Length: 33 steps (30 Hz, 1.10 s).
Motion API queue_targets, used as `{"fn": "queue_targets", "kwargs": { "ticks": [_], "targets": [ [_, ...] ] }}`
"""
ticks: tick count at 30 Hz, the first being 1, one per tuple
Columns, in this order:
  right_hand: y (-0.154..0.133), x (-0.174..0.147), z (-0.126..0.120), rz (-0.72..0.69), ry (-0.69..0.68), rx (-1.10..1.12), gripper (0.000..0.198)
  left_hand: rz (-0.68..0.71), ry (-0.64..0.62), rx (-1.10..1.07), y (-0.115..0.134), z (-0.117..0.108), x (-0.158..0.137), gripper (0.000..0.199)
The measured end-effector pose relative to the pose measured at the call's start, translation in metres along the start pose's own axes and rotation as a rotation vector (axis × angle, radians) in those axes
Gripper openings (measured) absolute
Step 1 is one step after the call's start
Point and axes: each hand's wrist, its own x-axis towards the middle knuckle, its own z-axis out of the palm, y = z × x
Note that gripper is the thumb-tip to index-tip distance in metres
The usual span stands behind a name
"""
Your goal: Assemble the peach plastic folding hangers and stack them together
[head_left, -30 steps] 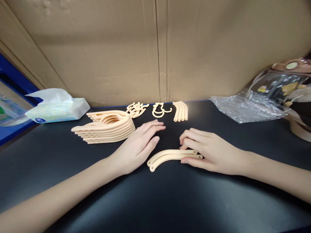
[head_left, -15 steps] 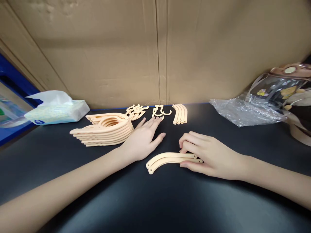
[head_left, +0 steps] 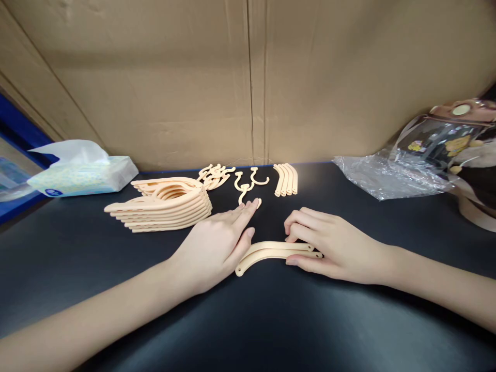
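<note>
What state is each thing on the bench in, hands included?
Left hand: fingers extended, at one loose hook
Right hand: thumb and fingers either side of paired bars, grip firmness unclear
Paired bars: side by side, unjoined
Four bars: lined up
Loose hooks: spread out
Hook pile: jumbled
Hanger pieces: stacked
Tissue pack: open, tissue sticking out
Clear plastic bag: crumpled
Clear bottle: brown lid on

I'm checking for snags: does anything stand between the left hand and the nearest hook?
Nothing visible does. The left hand has its fingertips over part of that hook; whether they touch it is hard to tell. Two other hooks lie beyond; the hanger stack sits to the hand's left.
</note>
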Motion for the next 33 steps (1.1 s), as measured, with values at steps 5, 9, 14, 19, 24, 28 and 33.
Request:
{"fn": "queue_targets", "kwargs": {
  "ticks": [5, 9, 14, 19, 24, 28, 33],
  "targets": [
    [-0.002, 0.0, -0.001, 0.006, -0.002, 0.042, 0.031, 0.059, -0.094, -0.13, -0.004, 0.004, -0.011, 0.056],
    [-0.003, 0.0, -0.003, 0.001, -0.017, 0.065, 0.032, 0.048, -0.143, -0.185, -0.007, 0.001, -0.008, 0.058],
    [-0.003, 0.0, -0.003, -0.001, -0.02, 0.068, 0.032, 0.045, -0.185, -0.196, -0.005, -0.004, -0.008, 0.06],
    [-0.002, 0.0, -0.003, -0.007, -0.018, 0.06, 0.031, 0.123, -0.198, -0.212, 0.004, -0.01, -0.014, 0.054],
    [-0.002, -0.001, -0.002, 0.003, -0.01, 0.049, 0.031, 0.114, -0.129, -0.215, 0.011, -0.015, -0.016, 0.051],
    [-0.001, -0.002, -0.002, 0.039, 0.049, 0.078, 0.029, 0.135, -0.068, -0.175, 0.011, -0.014, -0.016, 0.051],
    [0.001, -0.002, -0.001, 0.001, 0.11, 0.102, 0.034, 0.171, -0.005, -0.182, 0.01, -0.008, -0.017, 0.047]
  ]
}}
